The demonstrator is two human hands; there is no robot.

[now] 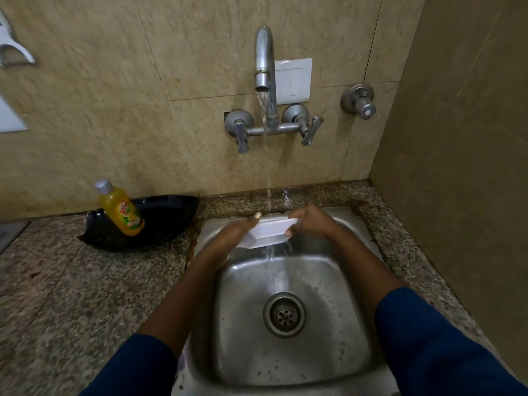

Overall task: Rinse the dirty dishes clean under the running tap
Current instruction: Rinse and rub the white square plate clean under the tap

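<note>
Mid-rinse: left hand and right hand each grip an end of the white square dish, fingers curled round its edges, over the back of the steel sink in the tap stream. No other dishes show in the sink, so the black tray holding a yellow dish-soap bottle on the bench is possibly next. Speckled granite bench, wet behind the sink, in a beige tiled corner.

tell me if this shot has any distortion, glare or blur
Head view: wide-angle bending bows the counter edge and wall; dull glare on the steel sink; the white dish and left hand look slightly soft; light is dim, warm.
</note>
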